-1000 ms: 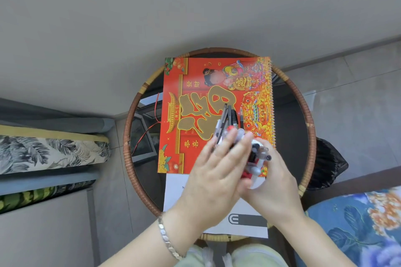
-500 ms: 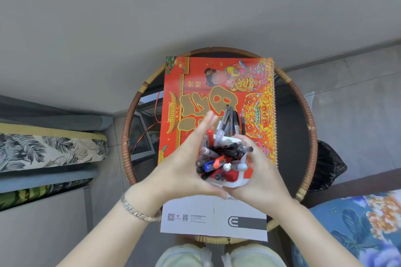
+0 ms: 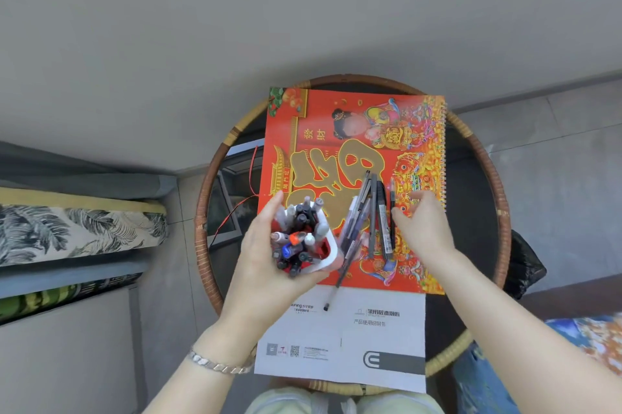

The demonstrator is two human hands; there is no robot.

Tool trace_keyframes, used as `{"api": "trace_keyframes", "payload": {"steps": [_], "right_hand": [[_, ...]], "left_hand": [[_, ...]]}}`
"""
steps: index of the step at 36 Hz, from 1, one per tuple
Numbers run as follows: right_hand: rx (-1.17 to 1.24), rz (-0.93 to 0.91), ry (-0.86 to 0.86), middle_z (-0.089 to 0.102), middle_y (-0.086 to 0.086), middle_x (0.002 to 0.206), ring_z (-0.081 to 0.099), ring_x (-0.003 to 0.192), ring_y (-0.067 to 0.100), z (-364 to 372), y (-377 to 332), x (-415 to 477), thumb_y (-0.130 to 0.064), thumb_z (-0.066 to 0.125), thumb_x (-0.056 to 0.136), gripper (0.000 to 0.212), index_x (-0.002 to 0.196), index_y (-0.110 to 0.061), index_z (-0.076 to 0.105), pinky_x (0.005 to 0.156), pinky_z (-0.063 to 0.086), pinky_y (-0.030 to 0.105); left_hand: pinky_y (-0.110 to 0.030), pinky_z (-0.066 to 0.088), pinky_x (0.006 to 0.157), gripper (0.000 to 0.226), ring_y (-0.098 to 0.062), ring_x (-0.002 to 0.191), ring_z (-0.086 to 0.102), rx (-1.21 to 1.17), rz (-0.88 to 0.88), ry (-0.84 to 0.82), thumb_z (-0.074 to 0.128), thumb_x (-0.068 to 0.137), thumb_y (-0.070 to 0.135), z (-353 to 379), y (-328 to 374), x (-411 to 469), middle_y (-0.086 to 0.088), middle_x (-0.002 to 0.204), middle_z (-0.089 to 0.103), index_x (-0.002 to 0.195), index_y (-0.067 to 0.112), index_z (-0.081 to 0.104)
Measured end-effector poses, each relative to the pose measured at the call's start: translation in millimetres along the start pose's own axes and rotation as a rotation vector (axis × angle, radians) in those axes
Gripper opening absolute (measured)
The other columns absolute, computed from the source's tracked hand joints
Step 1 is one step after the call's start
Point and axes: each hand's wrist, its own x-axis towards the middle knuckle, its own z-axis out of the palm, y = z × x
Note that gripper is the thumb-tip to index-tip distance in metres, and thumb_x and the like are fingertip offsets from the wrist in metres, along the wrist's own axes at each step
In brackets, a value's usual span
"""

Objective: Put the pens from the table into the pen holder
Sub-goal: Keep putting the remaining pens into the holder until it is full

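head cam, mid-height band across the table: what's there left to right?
Leaf-print cushion → table's woven rim → red cord → left hand gripping the pen holder → loose pens on the red calendar → right hand, open beside them.

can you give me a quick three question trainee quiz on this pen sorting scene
1. True or false: the left hand holds the white pen holder full of pens.
2. Where do the loose dark pens lie? A) on the red and gold spiral-bound calendar B) on the floor C) on the cushion
3. Fill in: the right hand is open beside the loose pens, gripping ____.

Key: 1 true; 2 A; 3 nothing
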Motion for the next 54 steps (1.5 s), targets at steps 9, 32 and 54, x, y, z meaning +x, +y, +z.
{"api": "trace_keyframes", "payload": {"steps": [9,32,54], "right_hand": [[-0.194,0.105,-0.022,0.057,0.018,0.117,0.059,0.103,0.037,42.2,-2.3,17.8,-0.018,0.067,0.082,0.047,0.118,-0.001,0.042,0.069,0.043,0.036],[1.11,-0.424,-0.023,0.076,0.006,0.09,0.071,0.092,0.024,-69.2,-48.1,-125.7,-0.038,0.057,0.08,0.011,0.073,-0.031,0.062,0.082,0.054,0.03],[0.631,-0.689,0.009,0.044,0.0,0.136,0.042,0.126,-0.006,-31.0,-29.2,-125.2,-0.019,0.062,0.082,0.042,0.105,-0.053,0.052,0.101,0.036,0.011]], "left_hand": [[-0.025,0.036,0.102,0.101,0.0,0.124,0.039,0.009,-0.042,0.072,0.087,0.059,0.02,0.6,-1.4,0.1,0.026,0.129,0.037,0.135,0.047,0.026],[-0.038,0.043,0.103,0.109,-0.008,0.119,0.049,0.097,-0.007,-0.031,0.08,0.046,0.045,15.0,35.5,-18.5,0.033,0.119,0.044,0.124,0.07,0.007],[-0.016,0.034,0.097,0.119,0.006,0.118,0.039,0.131,0.057,0.004,0.083,0.051,0.039,34.2,55.4,-40.0,0.047,0.112,0.037,0.131,0.066,-0.001]]}}
